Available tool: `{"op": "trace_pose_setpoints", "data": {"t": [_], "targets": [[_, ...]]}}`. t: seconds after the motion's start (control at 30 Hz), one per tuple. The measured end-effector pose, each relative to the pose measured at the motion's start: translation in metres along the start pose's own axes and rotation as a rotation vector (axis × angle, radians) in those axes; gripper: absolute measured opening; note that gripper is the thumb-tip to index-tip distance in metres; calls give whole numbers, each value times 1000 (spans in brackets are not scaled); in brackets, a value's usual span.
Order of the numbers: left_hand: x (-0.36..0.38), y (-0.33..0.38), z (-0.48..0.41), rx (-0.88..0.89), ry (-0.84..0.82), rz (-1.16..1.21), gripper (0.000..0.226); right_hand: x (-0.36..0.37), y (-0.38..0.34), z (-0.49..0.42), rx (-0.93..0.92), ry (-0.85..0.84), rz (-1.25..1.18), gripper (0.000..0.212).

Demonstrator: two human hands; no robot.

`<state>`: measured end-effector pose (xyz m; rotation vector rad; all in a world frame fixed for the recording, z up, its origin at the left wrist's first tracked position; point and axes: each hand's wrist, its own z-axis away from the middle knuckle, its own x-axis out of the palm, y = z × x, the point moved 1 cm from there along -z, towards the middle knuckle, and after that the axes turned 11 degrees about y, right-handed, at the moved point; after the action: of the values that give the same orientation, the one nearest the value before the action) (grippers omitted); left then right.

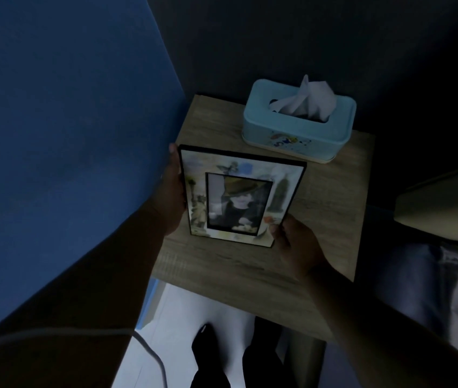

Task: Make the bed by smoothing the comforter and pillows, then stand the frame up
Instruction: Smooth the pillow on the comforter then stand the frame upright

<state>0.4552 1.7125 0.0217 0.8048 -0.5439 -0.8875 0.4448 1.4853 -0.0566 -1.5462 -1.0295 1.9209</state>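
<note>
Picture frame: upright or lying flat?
Frame raised, not flat: left hand and right hand grip its sides above the nightstand. Self-standing: cannot tell.

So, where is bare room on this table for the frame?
The wooden bedside table is bare along its near edge, below the black-edged picture frame, and on its right, in front of the light blue tissue box. The back right corner is crowded.

This is a dim home bedroom: a small wooden bedside tabletop (250, 264) has a light-blue tissue box (300, 127) and a decorated photo frame (239, 197), and pale bedding (429, 281) lies just beside it on the right.
</note>
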Motion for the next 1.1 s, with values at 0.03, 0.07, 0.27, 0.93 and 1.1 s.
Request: {"op": "trace_pose_setpoints", "data": {"t": [0.03, 0.07, 0.27, 0.93, 1.1], "targets": [[-1, -1, -1, 0, -17, 18, 60, 1, -1, 2, -9, -2, 2, 46], [-1, -2, -3, -2, -26, 28, 62, 1, -2, 3, -25, 2, 1, 46], [-11, -8, -17, -71, -10, 79, 63, 1, -7, 9, -40, 10, -16, 42], [14, -20, -40, -55, -48, 37, 43, -7, 11, 19, -2, 87, 88, 32], [13, -21, -38, -14, -20, -8, 42, -9, 9, 23, 6, 96, 52, 35]]}}
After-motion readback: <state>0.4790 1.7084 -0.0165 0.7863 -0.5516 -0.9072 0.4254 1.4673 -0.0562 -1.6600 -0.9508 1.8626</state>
